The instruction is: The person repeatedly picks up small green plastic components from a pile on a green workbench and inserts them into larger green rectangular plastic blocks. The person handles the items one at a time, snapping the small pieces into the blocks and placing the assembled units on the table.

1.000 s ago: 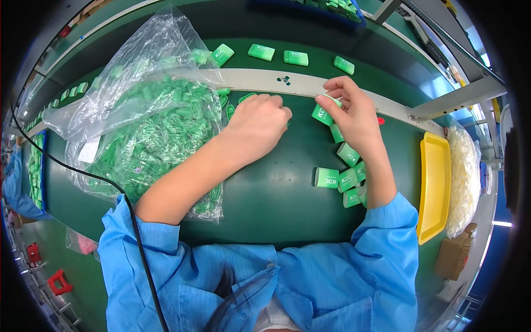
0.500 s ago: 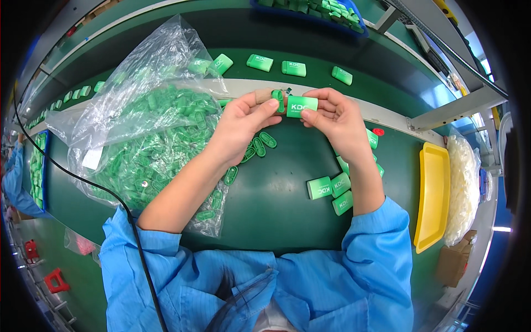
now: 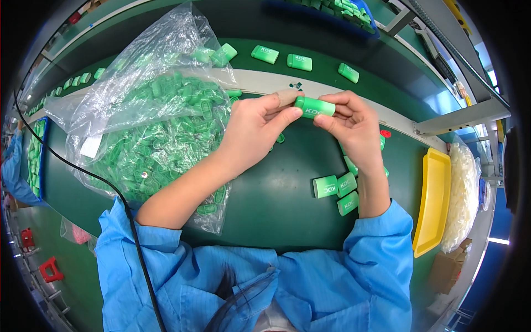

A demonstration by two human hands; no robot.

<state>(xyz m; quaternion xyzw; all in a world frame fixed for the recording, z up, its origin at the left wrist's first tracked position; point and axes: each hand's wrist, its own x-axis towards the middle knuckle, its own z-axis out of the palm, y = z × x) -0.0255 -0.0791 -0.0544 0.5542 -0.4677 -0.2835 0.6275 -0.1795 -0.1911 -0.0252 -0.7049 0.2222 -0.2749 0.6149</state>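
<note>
Between my hands is a small light-green plastic case [image 3: 319, 107] with pale print. My right hand [image 3: 358, 124] is closed on its right end, thumb below and fingers above. My left hand [image 3: 250, 123] pinches a darker green oval cap [image 3: 299, 102] at the case's left end; the cap touches the case, but how far it is seated I cannot tell. A beige wrap covers one left fingertip. Left of my left forearm lies a clear plastic bag [image 3: 130, 152] full of green oval caps. Several green cases [image 3: 325, 186] lie beside my right forearm.
A row of green cases [image 3: 299, 62] lies on the green strip beyond the pale rail [image 3: 257, 83]. At right are a yellow tray [image 3: 431, 205] and a bag of whitish pieces [image 3: 462, 193]. A black cable [image 3: 83, 178] runs down the left. A blue bin [image 3: 368, 16] stands far back.
The oval cap and the case were held slightly apart; now they meet end to end. Both hands have shifted a little right, and the case has tilted.
</note>
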